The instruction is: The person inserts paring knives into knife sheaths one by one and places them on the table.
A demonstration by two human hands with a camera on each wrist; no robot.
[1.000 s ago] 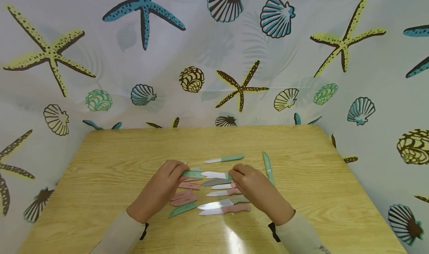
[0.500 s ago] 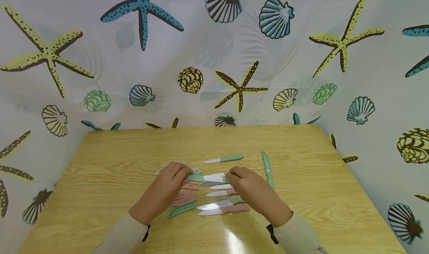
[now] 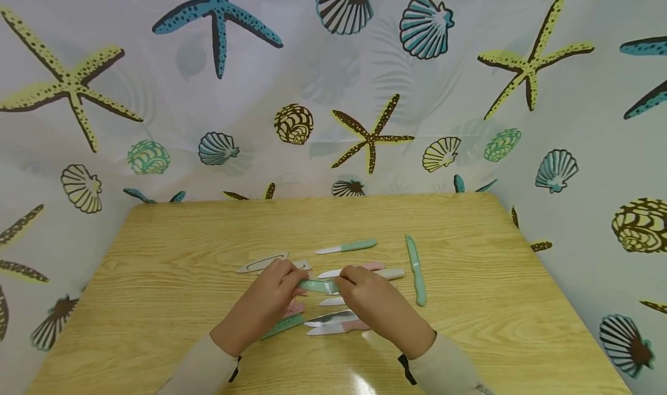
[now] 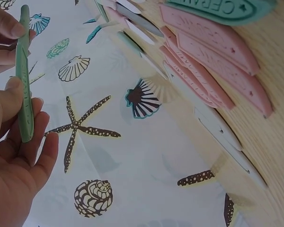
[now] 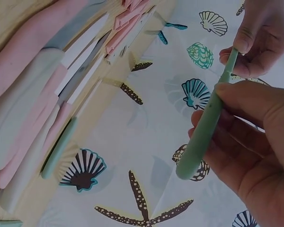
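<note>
Light wood-grain tabletop (image 3: 172, 250), boxed in by a white curtain (image 3: 156, 123) printed with starfish and seashells on the back and both sides. Both hands are held close together just above the middle of the tabletop, sharing one green knife (image 3: 319, 285): the left hand (image 3: 271, 302) pinches the sheath end between thumb and fingers, and the right hand (image 3: 372, 302) grips the handle end. So the knife bridges the two, lifted off the surface. Under and around them lie loose pink sheaths (image 4: 213, 52), a green sheath (image 3: 283, 325), bare-bladed pink-handled knives (image 3: 336, 327), plus one sheathed green knife (image 3: 416, 269) off to the right and another green-handled knife (image 3: 346, 247) farther back.
</note>
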